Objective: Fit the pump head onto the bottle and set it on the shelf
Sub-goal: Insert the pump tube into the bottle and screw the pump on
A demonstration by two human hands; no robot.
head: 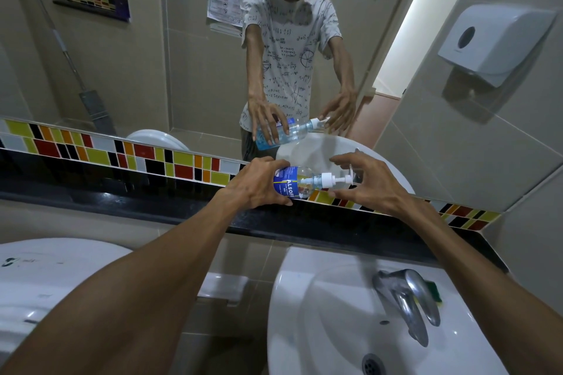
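Above the black shelf (304,224), left to right: left hand (259,184) wrapping the bottle (288,184), holding it tipped, long axis running rightward; pump head (330,179) already seated at the neck, nozzle pointing right; right hand (370,183) hovering spread, fingers loosely bracketing the nozzle, gripping nothing.

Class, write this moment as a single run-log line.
left hand: holds bottle tilted above shelf | right hand: fingers at pump head | pump head: in bottle neck | bottle: not yet set down
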